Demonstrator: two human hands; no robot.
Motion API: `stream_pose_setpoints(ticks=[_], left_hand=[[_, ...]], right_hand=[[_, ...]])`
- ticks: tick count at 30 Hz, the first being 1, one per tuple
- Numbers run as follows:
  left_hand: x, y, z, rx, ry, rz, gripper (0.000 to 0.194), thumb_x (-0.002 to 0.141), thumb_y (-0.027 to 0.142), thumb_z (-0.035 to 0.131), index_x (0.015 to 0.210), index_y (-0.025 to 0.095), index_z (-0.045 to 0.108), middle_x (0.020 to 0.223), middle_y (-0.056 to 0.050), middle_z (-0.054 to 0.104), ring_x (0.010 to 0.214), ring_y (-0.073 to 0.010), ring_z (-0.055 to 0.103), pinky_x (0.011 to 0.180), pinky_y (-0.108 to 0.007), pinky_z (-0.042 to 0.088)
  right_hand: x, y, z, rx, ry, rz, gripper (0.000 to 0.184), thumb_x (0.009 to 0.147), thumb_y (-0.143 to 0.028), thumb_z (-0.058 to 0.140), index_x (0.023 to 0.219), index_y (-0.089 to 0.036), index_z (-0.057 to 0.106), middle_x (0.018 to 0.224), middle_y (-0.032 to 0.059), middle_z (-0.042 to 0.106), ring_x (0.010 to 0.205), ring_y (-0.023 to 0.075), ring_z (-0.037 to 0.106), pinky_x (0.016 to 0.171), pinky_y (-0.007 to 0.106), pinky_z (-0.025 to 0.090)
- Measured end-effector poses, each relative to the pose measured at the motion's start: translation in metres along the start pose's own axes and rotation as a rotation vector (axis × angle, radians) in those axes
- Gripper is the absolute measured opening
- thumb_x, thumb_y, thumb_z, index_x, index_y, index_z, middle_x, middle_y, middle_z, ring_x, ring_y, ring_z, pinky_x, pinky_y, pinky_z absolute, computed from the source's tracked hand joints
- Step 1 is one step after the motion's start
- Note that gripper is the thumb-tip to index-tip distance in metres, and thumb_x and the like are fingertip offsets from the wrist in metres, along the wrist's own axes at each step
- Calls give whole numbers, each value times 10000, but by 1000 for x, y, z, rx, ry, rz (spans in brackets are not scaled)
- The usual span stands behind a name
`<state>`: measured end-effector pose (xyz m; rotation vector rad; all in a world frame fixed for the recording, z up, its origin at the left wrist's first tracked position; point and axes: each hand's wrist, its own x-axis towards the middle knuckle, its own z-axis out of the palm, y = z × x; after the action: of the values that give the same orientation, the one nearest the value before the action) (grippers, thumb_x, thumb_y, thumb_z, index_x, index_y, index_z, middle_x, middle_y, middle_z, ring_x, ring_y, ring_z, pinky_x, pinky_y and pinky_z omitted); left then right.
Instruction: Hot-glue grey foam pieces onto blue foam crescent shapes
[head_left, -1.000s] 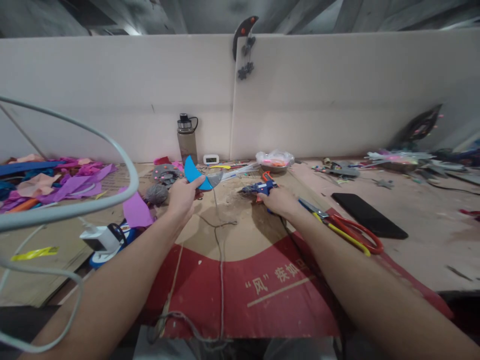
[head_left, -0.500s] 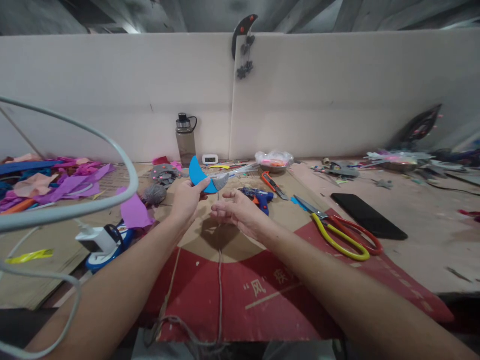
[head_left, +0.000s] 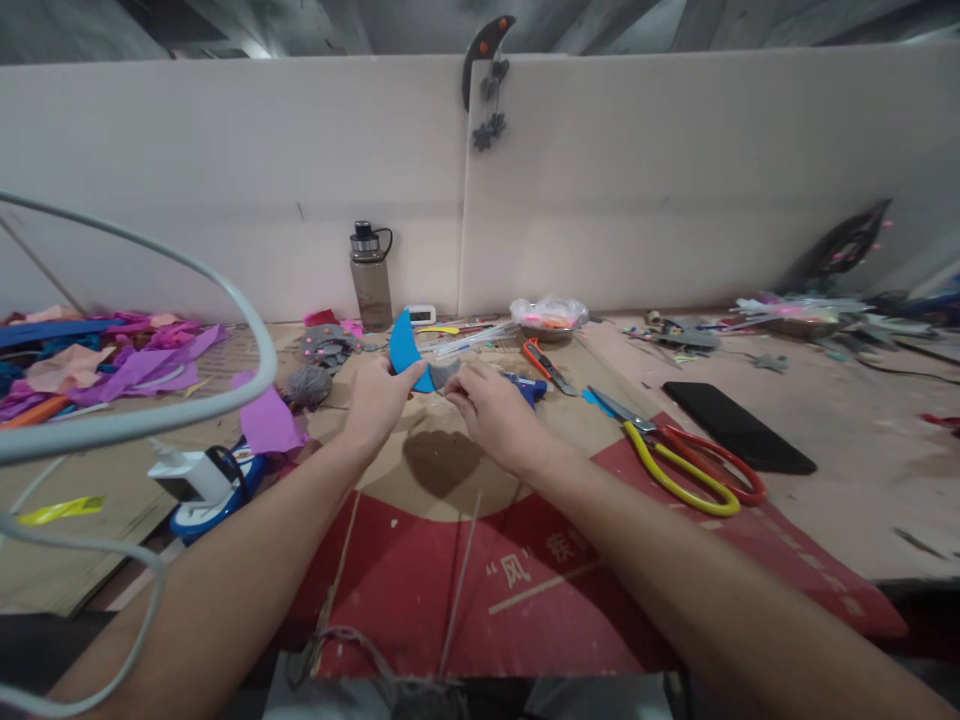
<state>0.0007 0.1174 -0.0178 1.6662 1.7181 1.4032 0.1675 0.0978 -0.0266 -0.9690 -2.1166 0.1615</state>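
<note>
Blue is showing on the crescent [head_left: 406, 345], which is being held up above the cardboard [head_left: 559, 625], midway between the two hands and in front of the person. Its long axis is slanting: one tip is pointing up and away, near the small white clock [head_left: 422, 314], while the body is curving down and to the right into a grey part [head_left: 447, 373]. That grey part is lying just beyond the right hand's fingertips, so the right hand [head_left: 496, 415] is the nearer one to this end, and the left hand [head_left: 377, 398] is the nearer one to the blue stretch.

The left fingers are closing off any gap around the crescent: the thumb is pressing along its near face, and the other fingers are supporting it from behind, partly hidden. The right fingers are curling inward, tips gathered close together at the grey end; whether they are pinching its edge, gripping something thin or merely touching, I cannot tell.

Below, a string [head_left: 462, 572] is running up over the red printing towards the hands, its upper end getting lost against the tan. A glue gun [head_left: 531, 388] is lying behind the right hand, mostly covered.
</note>
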Motion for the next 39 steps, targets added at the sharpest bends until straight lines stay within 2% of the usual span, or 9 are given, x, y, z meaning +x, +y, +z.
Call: stream_pose_setpoints(ticks=[6,13,18,24,31,35,39], left_hand=[[-8,9,2,7,-165,29,308,681,436,596,663,132,638,587,-39,628,512,-138,541,499,-249,375],[-13,16,3,-29,-301,13,288,679,417,612,678,131,644,565,-27,611,492,-129,535,491,-241,385],[-7,7,6,-165,-389,-26,292,666,422,637,701,132,650,613,-35,624,495,-115,526,507,-241,410],[-6,3,8,-418,-542,-104,322,652,442,677,701,126,636,646,-36,622,528,-101,528,530,-236,422],[-6,5,8,-517,-630,-156,345,637,459,695,685,124,632,646,-36,621,546,-96,530,567,-243,424],[-4,5,8,-490,-649,-121,346,593,419,738,753,126,646,690,-36,634,577,-102,535,571,-245,418],[-4,7,6,-438,-647,-62,297,574,353,758,740,137,640,673,-17,629,569,-99,527,559,-238,403]], right_hand=[[5,5,-4,-98,23,-29,110,874,-191,463,803,-174,545,880,59,540,807,162,502,733,293,404],[6,15,-7,-97,22,-63,96,869,-204,485,821,-180,564,894,59,547,838,165,507,734,290,405],[7,20,-9,-8,33,-82,77,850,-190,520,789,-168,562,858,52,561,826,154,511,727,268,399],[5,20,-12,111,54,25,84,814,-206,561,737,-175,560,734,11,585,702,130,509,657,253,379],[5,19,-18,227,10,135,123,824,-230,520,723,-169,553,696,1,575,661,122,500,623,248,367],[6,19,-22,241,-14,154,135,816,-223,517,705,-166,569,699,4,591,664,119,501,629,249,363],[6,17,-24,252,0,158,137,809,-233,530,699,-170,581,700,4,599,669,121,507,641,248,369]])
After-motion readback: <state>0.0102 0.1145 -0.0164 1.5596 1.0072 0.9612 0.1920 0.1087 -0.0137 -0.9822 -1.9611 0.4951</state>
